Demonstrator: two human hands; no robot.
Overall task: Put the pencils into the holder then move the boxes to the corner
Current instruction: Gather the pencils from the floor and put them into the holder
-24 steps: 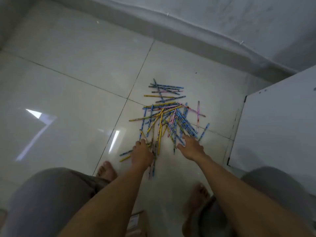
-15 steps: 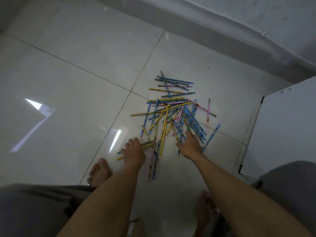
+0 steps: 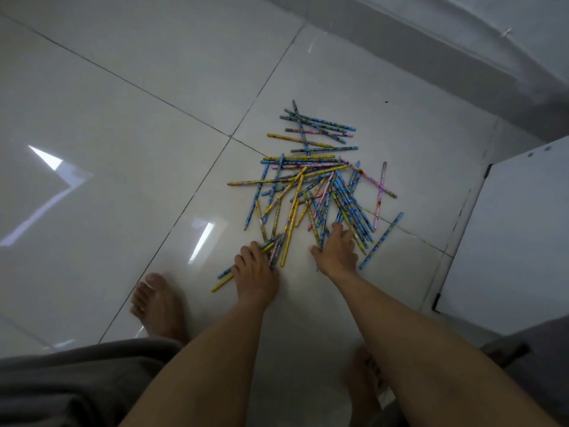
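— Where do the thin blue, yellow and pink patterned pencils (image 3: 311, 192) lie?
— In a loose, crisscrossed heap on the glossy white tiled floor (image 3: 123, 149), none of them lifted. A flat white panel (image 3: 523, 235) stands just to their right.
— And the left hand (image 3: 255, 272)?
— It is down on the near ends of the heap, its fingers (image 3: 246, 252) bent over a few pencils. I cannot tell whether they grip.
— The right hand (image 3: 335, 254)?
— Its fingers (image 3: 337, 229) are spread wide, laid on the blue pencils at the heap's near right edge.
— Anything else?
— A bare foot (image 3: 157, 303) is planted left of the hands.
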